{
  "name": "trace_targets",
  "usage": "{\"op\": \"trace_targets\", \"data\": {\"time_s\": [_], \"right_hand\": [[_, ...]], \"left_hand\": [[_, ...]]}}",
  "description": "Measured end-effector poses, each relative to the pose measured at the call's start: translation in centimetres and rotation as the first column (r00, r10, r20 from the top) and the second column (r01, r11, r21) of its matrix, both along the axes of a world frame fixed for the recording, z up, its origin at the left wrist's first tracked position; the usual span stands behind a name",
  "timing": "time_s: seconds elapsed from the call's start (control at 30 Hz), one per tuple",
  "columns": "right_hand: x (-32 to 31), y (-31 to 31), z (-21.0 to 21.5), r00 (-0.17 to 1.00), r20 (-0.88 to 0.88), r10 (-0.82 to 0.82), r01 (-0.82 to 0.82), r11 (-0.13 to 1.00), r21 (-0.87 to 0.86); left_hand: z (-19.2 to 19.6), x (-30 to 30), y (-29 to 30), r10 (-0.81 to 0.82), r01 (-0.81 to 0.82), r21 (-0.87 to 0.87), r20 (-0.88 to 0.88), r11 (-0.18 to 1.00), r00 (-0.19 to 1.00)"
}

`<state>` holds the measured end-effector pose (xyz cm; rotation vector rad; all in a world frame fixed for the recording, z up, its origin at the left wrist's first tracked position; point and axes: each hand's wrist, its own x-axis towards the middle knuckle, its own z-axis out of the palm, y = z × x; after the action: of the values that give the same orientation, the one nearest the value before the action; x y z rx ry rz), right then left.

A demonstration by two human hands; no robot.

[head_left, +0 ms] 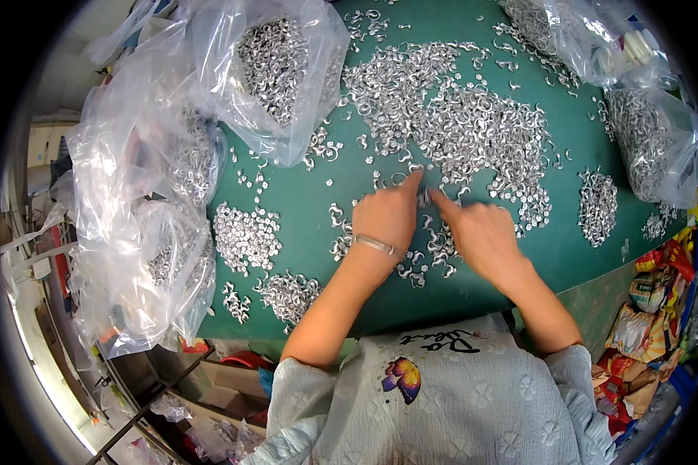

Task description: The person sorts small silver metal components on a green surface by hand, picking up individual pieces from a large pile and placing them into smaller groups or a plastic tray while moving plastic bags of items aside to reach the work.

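Both my hands rest on a green table top strewn with small silver metal parts. My left hand, with a thin bracelet on the wrist, has its fingers drawn together and its fingertips touch parts at the near edge of the big loose pile. My right hand lies just beside it, index finger stretched toward the left fingertips, over scattered parts. Whether either hand pinches a part is hidden by the fingers.
Clear plastic bags of the same silver parts lie at the far left, left edge and far right. Smaller sorted heaps sit at the left, near front and right. Colourful packets lie below the table's right edge.
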<state>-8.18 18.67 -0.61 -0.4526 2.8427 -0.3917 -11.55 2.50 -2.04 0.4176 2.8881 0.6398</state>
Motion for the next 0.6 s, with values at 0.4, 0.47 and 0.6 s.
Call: {"op": "trace_targets", "data": {"time_s": [0.4,0.47,0.6], "right_hand": [[-1.7,2.3,-0.4,0.964,-0.178,-0.197,0.196,0.980,-0.022],[-0.4,2.6,-0.3,0.979,-0.116,-0.167,0.168,0.986,-0.002],[1.3,3.4,0.3,0.945,-0.161,-0.285,0.254,0.949,-0.188]], "left_hand": [[1.1,1.8,-0.2,-0.068,0.071,-0.056,0.051,0.996,0.996],[1.4,2.8,-1.3,-0.105,0.112,-0.092,0.073,0.989,0.992],[1.6,3.7,-3.1,-0.036,0.032,0.044,0.083,0.999,0.996]]}}
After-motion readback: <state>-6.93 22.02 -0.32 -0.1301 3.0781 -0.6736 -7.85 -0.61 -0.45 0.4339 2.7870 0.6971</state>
